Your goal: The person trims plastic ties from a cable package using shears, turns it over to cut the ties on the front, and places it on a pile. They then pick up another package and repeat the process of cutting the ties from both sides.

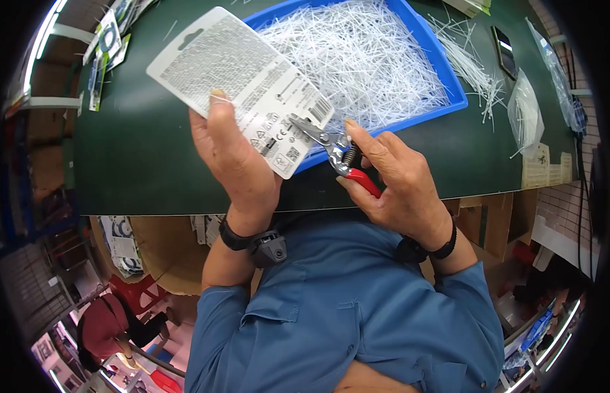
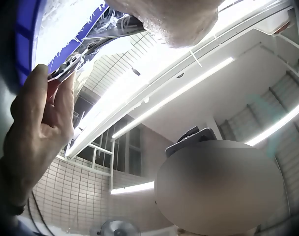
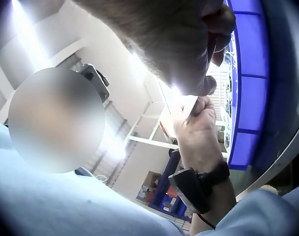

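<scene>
In the head view, the left hand (image 1: 236, 157) grips a white printed blister card (image 1: 252, 85), its thumb lying over the card's lower left edge. The right hand (image 1: 403, 177) holds pruning shears (image 1: 338, 149) by the red handles, with the metal blades over the card's lower right part, near the barcode. Behind the card lies a blue tray (image 1: 457, 98) filled with thin white strips (image 1: 364, 59). The left wrist view shows the right hand (image 2: 36, 118) around the red handle; in the right wrist view the left hand (image 3: 198, 123) is at the card.
Loose white strips (image 1: 469, 65), a phone (image 1: 504, 52) and plastic bags (image 1: 526, 114) lie right of the tray on the green table (image 1: 134, 150). Packaged cards (image 1: 108, 42) are at the back left. Cardboard boxes (image 1: 167, 249) stand below the front edge; another person (image 1: 108, 324) is at lower left.
</scene>
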Action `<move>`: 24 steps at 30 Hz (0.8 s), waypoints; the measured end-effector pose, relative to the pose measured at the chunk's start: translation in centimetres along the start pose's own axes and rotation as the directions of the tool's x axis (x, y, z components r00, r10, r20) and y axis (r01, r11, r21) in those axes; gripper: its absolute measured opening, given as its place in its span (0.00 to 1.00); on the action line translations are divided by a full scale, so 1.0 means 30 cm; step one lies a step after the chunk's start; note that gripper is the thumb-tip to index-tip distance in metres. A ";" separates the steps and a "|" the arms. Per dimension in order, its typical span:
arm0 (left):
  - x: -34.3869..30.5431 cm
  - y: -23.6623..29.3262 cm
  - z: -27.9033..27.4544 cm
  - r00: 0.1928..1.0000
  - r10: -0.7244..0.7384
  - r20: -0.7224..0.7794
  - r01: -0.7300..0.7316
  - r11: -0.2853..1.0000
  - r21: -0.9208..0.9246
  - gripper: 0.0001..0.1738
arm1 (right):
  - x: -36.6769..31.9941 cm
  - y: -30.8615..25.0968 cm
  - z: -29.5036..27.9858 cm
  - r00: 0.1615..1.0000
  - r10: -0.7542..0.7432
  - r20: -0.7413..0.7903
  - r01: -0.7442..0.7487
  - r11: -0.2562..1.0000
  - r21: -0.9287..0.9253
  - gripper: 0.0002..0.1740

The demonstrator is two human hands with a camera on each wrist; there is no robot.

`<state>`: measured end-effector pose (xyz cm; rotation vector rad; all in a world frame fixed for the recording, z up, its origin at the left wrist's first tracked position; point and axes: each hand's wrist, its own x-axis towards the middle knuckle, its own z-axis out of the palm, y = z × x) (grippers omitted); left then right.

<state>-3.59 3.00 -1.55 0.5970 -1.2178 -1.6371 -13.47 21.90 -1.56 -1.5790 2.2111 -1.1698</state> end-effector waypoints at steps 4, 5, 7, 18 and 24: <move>0.000 -0.011 -0.011 1.000 -0.007 0.030 0.008 1.000 -0.012 0.26 | 0.010 -0.004 0.016 1.000 0.000 -0.016 0.002 0.997 0.076 0.45; -0.004 -0.010 -0.012 0.999 -0.015 0.035 0.016 0.999 -0.034 0.26 | 0.014 -0.007 0.013 1.000 -0.005 -0.001 0.005 0.996 0.085 0.45; -0.014 -0.009 -0.011 0.999 -0.027 0.045 0.029 0.998 -0.050 0.26 | 0.030 -0.026 -0.001 0.999 -0.008 0.032 0.005 0.995 0.099 0.45; -0.038 0.006 0.000 0.995 0.009 0.100 -0.006 1.000 -0.028 0.34 | 0.109 -0.042 0.008 0.991 -0.132 -0.014 0.133 0.990 0.039 0.48; -0.037 0.001 0.013 0.992 0.055 0.116 -0.056 0.998 0.003 0.36 | 0.102 -0.045 -0.003 0.997 -0.066 0.031 0.064 0.994 0.084 0.48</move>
